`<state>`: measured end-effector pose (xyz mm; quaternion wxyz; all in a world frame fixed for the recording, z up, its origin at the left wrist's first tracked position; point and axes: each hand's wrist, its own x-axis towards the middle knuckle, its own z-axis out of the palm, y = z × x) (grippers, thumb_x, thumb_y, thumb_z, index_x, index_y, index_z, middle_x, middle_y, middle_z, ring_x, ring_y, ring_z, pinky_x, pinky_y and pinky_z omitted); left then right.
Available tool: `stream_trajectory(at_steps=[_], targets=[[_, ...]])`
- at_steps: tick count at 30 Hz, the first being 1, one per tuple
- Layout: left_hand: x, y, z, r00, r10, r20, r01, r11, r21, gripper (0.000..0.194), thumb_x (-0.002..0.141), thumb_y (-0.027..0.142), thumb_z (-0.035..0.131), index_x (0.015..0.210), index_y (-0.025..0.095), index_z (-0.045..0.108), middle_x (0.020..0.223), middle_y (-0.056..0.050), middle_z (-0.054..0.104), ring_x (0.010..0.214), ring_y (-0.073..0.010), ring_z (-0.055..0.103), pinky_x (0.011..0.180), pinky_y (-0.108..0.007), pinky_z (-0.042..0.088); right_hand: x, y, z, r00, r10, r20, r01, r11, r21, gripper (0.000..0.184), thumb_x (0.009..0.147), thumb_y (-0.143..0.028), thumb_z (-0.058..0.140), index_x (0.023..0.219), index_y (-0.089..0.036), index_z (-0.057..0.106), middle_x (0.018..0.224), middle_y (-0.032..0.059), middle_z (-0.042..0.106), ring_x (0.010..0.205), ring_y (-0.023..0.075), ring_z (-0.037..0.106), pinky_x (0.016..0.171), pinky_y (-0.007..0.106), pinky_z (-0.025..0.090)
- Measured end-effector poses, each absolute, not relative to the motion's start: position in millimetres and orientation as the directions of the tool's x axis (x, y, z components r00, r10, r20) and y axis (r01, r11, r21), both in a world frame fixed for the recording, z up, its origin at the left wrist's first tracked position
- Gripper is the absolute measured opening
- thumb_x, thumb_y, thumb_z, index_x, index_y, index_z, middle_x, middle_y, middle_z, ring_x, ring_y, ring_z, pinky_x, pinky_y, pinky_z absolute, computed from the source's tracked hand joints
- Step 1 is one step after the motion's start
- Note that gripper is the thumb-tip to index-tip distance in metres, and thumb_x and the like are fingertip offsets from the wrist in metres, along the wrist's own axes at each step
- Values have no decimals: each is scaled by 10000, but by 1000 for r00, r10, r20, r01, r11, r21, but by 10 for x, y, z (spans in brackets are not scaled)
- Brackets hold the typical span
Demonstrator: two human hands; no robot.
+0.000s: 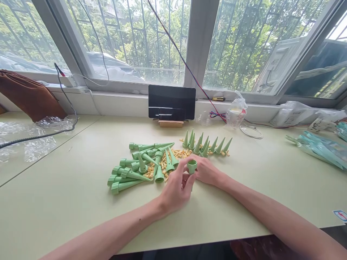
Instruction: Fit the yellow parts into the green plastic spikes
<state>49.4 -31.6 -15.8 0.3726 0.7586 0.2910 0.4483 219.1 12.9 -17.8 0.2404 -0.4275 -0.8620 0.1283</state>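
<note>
My left hand (177, 187) is closed around a green plastic cone-shaped spike (192, 166), its open round end facing up. Just behind it, my right hand (206, 170) lies low over the table by a heap of small tan plugs (162, 164); its fingertips are hidden by the left hand and the spike. To the left lie several loose green spikes (127, 173) with ribbed collars, some on their sides. A few stand upright among the plugs. Beyond the right hand, several green cones (205, 148) stand point up in a loose group, with tan plugs around their bases.
A dark tablet (171, 103) leans on a cardboard stand (171, 124) at the window side. A brown bag (29, 95) and clear plastic wrap (40, 141) are at the left. Plastic bags (320, 148), a white cable (251, 132) and a yellow cutter (218, 99) are toward the right.
</note>
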Motion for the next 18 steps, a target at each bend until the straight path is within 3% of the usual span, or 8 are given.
stream_trajectory(at_steps=[7,12,18], targets=[[499,-333,-183,470,757,455,109,-561,821,359,979,209,449,1321,273,362,772,50,440,505,-48,389,454,-158,277,2189,121,-175,-483,828,284,687,560,-463,171,765,-28,540,839,-182,550,897,40,619,769,170,577,651,273,420],[504,-335,-214,500,743,445,124,-570,813,379,980,210,436,1343,276,347,763,52,418,493,-49,367,464,-166,273,2190,115,-165,-427,854,298,645,518,-561,198,731,-34,555,851,-187,516,861,16,610,736,155,563,625,260,411],[485,-339,-205,548,739,392,169,-556,814,345,978,225,430,1313,254,357,768,40,451,500,-61,346,470,-181,259,2160,127,-169,-250,857,451,498,513,-699,55,917,-236,510,885,-196,526,805,11,605,664,139,546,598,261,447]])
